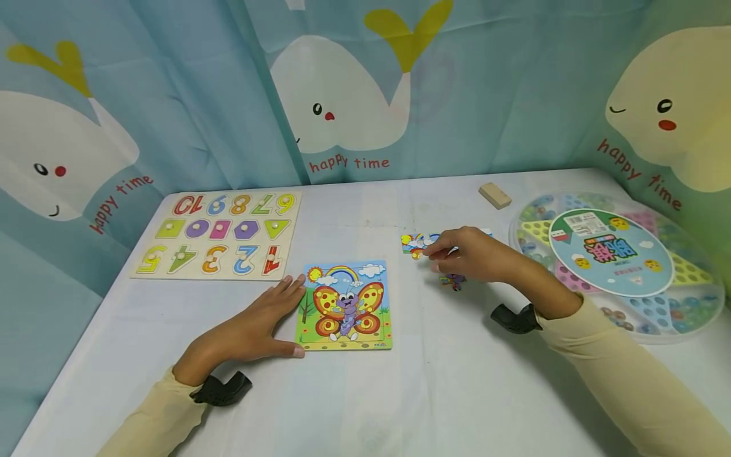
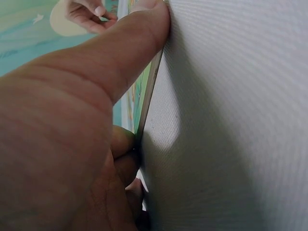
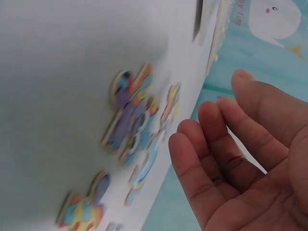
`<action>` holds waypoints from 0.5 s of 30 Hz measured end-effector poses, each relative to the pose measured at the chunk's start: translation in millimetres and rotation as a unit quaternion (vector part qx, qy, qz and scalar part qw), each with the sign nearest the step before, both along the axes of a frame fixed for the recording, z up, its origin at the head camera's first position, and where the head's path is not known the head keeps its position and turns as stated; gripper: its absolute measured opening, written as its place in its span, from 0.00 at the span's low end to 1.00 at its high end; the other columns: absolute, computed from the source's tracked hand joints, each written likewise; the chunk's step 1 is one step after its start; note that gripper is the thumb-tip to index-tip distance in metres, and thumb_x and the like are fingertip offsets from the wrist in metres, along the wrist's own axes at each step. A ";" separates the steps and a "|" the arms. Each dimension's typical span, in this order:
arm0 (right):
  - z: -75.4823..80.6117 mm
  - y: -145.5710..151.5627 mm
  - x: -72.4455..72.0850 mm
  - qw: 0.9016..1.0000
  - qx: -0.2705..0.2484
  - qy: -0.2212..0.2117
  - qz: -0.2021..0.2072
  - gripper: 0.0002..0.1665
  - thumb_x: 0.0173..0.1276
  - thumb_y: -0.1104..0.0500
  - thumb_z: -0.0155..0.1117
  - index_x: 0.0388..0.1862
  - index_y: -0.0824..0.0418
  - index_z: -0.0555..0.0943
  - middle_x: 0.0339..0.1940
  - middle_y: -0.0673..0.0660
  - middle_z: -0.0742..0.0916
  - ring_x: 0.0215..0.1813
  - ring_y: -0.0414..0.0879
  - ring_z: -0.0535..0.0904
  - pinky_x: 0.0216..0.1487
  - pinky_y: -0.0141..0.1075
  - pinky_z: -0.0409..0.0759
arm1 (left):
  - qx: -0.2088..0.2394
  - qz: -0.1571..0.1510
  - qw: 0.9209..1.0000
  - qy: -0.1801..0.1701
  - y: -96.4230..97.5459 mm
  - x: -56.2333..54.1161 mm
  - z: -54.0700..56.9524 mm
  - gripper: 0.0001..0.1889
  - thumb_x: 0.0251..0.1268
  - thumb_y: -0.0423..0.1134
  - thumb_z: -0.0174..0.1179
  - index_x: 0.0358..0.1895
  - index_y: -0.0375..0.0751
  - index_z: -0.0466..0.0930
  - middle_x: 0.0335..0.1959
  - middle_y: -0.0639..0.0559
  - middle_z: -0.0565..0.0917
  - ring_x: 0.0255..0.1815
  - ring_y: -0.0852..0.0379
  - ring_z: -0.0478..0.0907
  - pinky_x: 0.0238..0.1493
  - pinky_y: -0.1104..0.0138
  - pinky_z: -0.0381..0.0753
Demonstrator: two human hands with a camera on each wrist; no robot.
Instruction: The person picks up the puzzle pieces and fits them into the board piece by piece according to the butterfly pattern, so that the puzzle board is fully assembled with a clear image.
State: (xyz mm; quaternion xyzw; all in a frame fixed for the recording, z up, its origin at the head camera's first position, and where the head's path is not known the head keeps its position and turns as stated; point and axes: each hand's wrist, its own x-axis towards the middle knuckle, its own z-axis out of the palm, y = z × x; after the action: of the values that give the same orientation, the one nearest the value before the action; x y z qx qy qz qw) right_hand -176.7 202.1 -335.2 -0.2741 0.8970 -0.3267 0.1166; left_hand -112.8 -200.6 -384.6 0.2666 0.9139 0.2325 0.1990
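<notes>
A square butterfly puzzle board (image 1: 374, 330) lies flat at the middle of the table. My left hand (image 1: 254, 327) rests along its left side, thumb at the lower corner and fingers spread at the upper part of that edge. From the left wrist, the thumb (image 2: 139, 38) touches the board's thin edge (image 2: 147, 91). Over loose puzzle pieces (image 1: 454, 281) to the right of the board, my right hand (image 1: 471, 254) hovers with gently bent fingers. In the right wrist view nothing is between its fingers, and several wooden pieces (image 3: 126, 115) lie blurred beside it.
At the back left lies a wooden number and shape board (image 1: 231, 216). A beige wooden block (image 1: 495, 195) sits at the back. On the right is a large round clear case (image 1: 699, 279) with beads. A whale-print curtain (image 1: 485, 114) hangs behind the table.
</notes>
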 end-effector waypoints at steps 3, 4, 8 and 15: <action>-1.3 6.6 1.2 1.000 -0.002 0.006 -0.007 0.16 0.63 0.66 0.68 0.50 0.67 0.84 0.43 0.56 0.86 0.43 0.46 0.81 0.45 0.40 0.81 | -0.001 0.001 1.000 -0.002 0.5 -0.3 -0.2 0.58 0.49 0.61 0.71 0.78 0.43 0.46 0.79 0.56 0.40 0.78 0.51 0.31 0.75 0.49 0.37; -1.9 8.8 1.5 1.000 -0.003 0.009 -0.009 0.16 0.63 0.67 0.68 0.51 0.68 0.84 0.42 0.56 0.86 0.43 0.47 0.81 0.46 0.41 0.81 | -0.001 0.002 1.000 -0.003 0.8 -0.3 -0.2 0.58 0.49 0.61 0.71 0.78 0.43 0.46 0.79 0.56 0.40 0.78 0.51 0.31 0.75 0.49 0.37; -3.9 16.7 2.9 1.000 -0.008 0.014 -0.015 0.19 0.62 0.69 0.68 0.53 0.70 0.82 0.39 0.54 0.84 0.42 0.47 0.78 0.48 0.42 0.80 | -0.002 0.003 1.000 -0.004 1.1 -0.3 -0.1 0.58 0.49 0.61 0.71 0.78 0.43 0.47 0.79 0.56 0.40 0.78 0.52 0.31 0.75 0.49 0.37; -4.7 23.0 4.8 0.999 0.017 0.006 -0.033 0.21 0.62 0.64 0.70 0.54 0.70 0.81 0.42 0.56 0.84 0.44 0.50 0.78 0.45 0.43 0.79 | 0.004 0.002 1.000 -0.005 1.2 0.5 2.2 0.58 0.49 0.59 0.72 0.78 0.42 0.47 0.80 0.55 0.41 0.78 0.51 0.32 0.75 0.49 0.37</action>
State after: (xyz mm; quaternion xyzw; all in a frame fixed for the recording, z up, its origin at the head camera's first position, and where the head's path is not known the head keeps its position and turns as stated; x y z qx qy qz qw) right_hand -171.8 225.1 -339.9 -0.2445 0.9115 -0.3137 0.1048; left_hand -112.3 -199.4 -382.3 0.2641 0.9125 0.2383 0.2021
